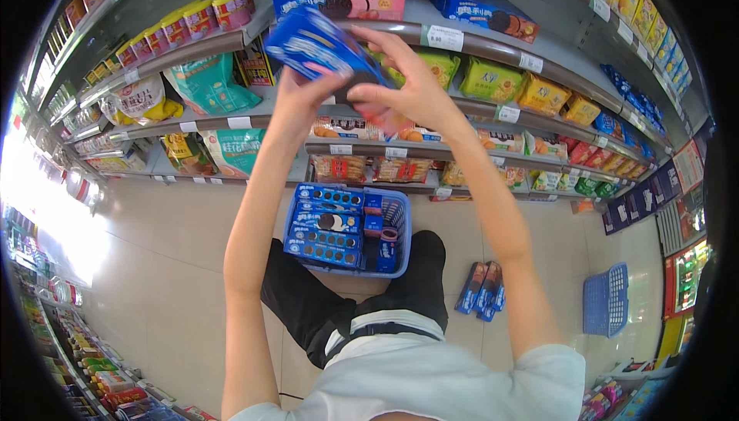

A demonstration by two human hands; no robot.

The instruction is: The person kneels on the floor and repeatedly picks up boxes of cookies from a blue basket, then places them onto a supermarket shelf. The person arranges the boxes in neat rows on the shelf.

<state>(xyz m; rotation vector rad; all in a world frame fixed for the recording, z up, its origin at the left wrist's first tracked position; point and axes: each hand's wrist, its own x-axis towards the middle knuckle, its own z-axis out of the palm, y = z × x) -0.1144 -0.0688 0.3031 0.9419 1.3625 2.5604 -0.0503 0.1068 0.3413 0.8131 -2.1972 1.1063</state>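
A blue Oreo cookie box (309, 46), blurred and tilted, is held up in front of the shelf. My left hand (309, 89) grips its lower left part, the thumb across the front. Around its right end is my right hand (413, 83), thumb on the dark face and fingers spread above. A pink blur below that end is too smeared to tell apart. Just behind, two stacked Oreo boxes with pink ends (340, 4) sit on the upper shelf. Between my knees a blue plastic basket (406, 236) holds several blue Oreo boxes (326, 222).
Blue cookie boxes (485, 11) lie farther right on the upper shelf (554, 54). Green biscuit packs (491, 79) fill the level below. Several narrow cookie boxes (484, 288) lie on the floor at my right, and another blue basket (605, 300) stands beyond them.
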